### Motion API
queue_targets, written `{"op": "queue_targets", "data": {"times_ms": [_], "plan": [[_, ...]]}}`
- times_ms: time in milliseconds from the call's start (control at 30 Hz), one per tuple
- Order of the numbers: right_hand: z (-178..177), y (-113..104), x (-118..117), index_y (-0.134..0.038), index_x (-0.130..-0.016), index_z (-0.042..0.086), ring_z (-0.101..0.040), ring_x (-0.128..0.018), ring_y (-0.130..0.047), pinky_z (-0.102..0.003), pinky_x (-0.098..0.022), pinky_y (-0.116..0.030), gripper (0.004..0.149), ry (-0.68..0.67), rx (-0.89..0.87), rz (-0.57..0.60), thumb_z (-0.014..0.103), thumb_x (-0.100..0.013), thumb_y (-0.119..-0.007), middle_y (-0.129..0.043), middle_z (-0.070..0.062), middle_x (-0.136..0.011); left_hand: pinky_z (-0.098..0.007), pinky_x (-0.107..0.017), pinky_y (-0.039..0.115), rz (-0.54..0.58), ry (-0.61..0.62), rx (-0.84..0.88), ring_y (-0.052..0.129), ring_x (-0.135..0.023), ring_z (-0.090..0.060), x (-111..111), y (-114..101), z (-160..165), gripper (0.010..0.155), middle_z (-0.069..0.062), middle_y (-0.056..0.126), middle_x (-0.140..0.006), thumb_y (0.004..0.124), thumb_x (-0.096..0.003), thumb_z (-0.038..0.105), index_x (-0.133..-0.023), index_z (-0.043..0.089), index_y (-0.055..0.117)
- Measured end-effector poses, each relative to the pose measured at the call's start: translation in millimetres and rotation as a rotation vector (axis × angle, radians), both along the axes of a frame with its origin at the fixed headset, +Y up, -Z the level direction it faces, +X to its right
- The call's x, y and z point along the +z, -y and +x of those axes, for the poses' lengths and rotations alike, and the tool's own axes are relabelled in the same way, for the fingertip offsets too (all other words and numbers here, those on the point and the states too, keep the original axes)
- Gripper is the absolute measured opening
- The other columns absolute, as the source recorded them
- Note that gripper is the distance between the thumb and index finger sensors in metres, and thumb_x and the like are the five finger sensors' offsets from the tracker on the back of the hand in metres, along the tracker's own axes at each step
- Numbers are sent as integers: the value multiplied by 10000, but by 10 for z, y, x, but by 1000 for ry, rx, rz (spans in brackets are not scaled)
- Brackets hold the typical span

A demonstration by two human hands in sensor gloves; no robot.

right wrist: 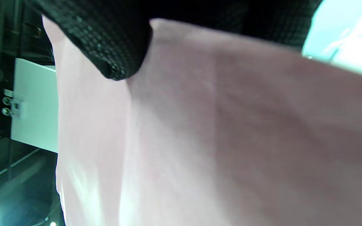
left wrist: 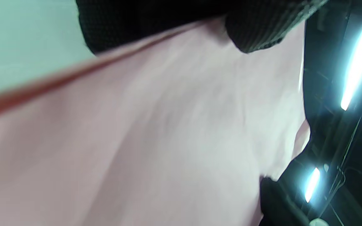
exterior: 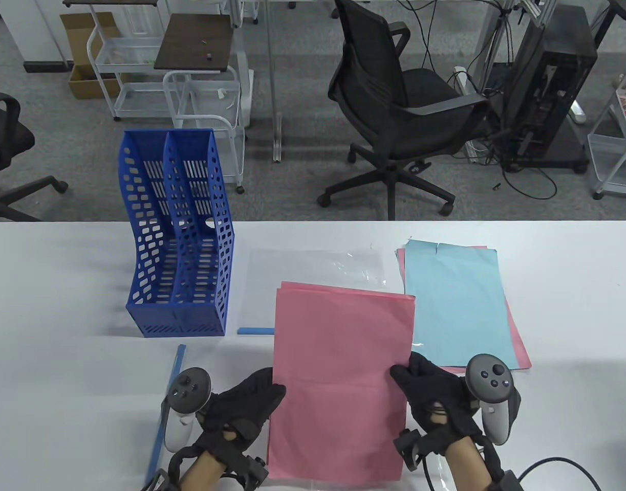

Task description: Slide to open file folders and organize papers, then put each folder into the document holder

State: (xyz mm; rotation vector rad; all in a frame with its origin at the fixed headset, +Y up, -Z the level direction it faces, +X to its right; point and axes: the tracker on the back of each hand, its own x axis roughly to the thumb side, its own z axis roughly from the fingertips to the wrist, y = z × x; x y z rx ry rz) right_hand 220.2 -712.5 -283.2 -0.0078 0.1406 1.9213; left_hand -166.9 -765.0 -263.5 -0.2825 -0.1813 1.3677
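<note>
While the white table (exterior: 62, 286) spreads under everything, the largest thing I have to do with is the stack of pink papers (exterior: 338, 378), lifted off the surface and held between my two hands at the near edge. My left hand (exterior: 241, 409) grips its left edge and my right hand (exterior: 435, 399) grips its right edge, fingers curled round the sheets on both sides; my wrist views show the pink surface filling the frame, with a gloved fingertip (left wrist: 256, 34) of my left hand pressed on it and a fingertip (right wrist: 112, 50) of my right hand doing the same.

Far left on the table stands the blue document holder (exterior: 177, 240), upright, its two perforated compartments holding nothing I can see. To the right of my stack lies a second pile, light blue paper (exterior: 456, 302) on top with pink edges showing beneath it. Behind my stack a clear plastic folder (exterior: 313, 271) lies flat, partly covered by the pink sheets. Two blue slide bars lie apart from it: a long one (exterior: 167, 409) by my left hand, a short one (exterior: 255, 331) just in front of the holder.

I can read no brand, label or writing on any of these; the papers look blank.
</note>
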Motion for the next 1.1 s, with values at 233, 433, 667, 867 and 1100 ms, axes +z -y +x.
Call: {"op": "queue_targets", "data": {"times_ms": [233, 433, 667, 867, 1100], "plan": [[203, 97, -53, -864, -778, 140, -182, -346, -1080, -405, -382, -917, 428, 9, 43, -148, 349, -407, -822, -1047, -29, -568, -401, -400, 936, -43, -68, -153, 1148, -376, -173, -69, -101, 222, 443, -21, 1077, -605, 823, -455, 403, -837, 193, 902], [352, 248, -108, -857, -787, 131, -187, -356, -1073, -412, -392, -908, 431, 39, 111, -281, 347, -417, -817, -1040, -36, -576, -393, -349, 939, -116, -38, -361, 1139, -295, -164, -161, -114, 468, 448, -17, 1089, -531, 826, -454, 423, -801, 156, 915], [506, 421, -182, -848, -799, 135, -198, -385, -1064, -421, -420, -893, 433, 41, 240, -404, 346, -424, -810, -1029, -35, -599, -391, -348, 932, -161, 26, -599, 1125, -278, -162, -219, -62, 764, 454, -8, 1086, -510, 830, -449, 446, -783, 154, 926], [541, 466, -197, -844, -807, 135, -203, -403, -1061, -425, -432, -888, 434, 20, 293, -448, 344, -428, -807, -1024, -34, -614, -397, -344, 928, -194, 60, -669, 1122, -273, -171, -205, 4, 819, 479, -16, 1086, -509, 842, -442, 467, -785, 145, 931], [447, 493, -196, -836, -818, 137, -204, -419, -1061, -425, -442, -886, 442, 5, 379, -462, 346, -431, -805, -1019, -33, -631, -410, -363, 925, -198, 87, -734, 1127, -314, -192, -160, -44, 758, 526, -33, 1081, -556, 837, -443, 483, -830, 133, 904]]}}
